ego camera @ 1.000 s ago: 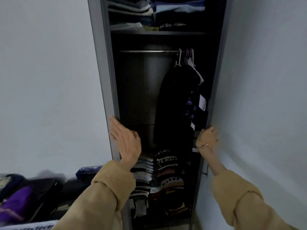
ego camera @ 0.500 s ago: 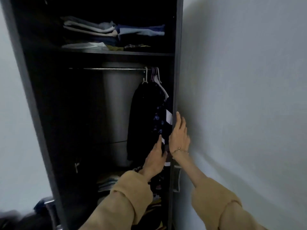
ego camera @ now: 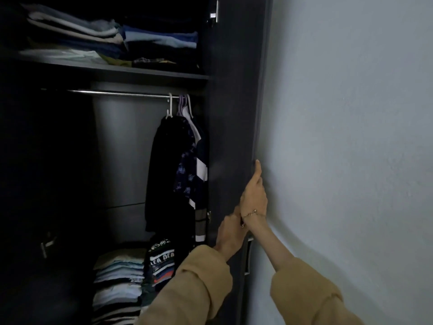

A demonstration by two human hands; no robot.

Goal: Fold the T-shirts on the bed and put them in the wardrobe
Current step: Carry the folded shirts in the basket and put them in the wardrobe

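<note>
The dark wardrobe stands open, and its right door point(ego camera: 234, 113) is swung out beside the wall. My right hand point(ego camera: 254, 195) grips the door's outer edge, fingers curled round it. Just below it, my left hand point(ego camera: 228, 233) rests against the door's inner face, its fingertips hidden behind my right wrist. Neither hand holds any clothing. Folded T-shirts are piled in stacks point(ego camera: 119, 277) on the wardrobe floor. More folded clothes point(ego camera: 112, 43) lie on the top shelf. The bed is out of view.
Dark garments on hangers point(ego camera: 173, 172) hang at the right end of the metal rail point(ego camera: 117, 93). A pale wall point(ego camera: 351, 137) runs close along the right of the door. The wardrobe's left side is dark, with a small metal fitting point(ego camera: 46, 245).
My left hand left the left door and crossed to the right door. My right hand went from flat on that door to gripping its edge. The view swung right and closer.
</note>
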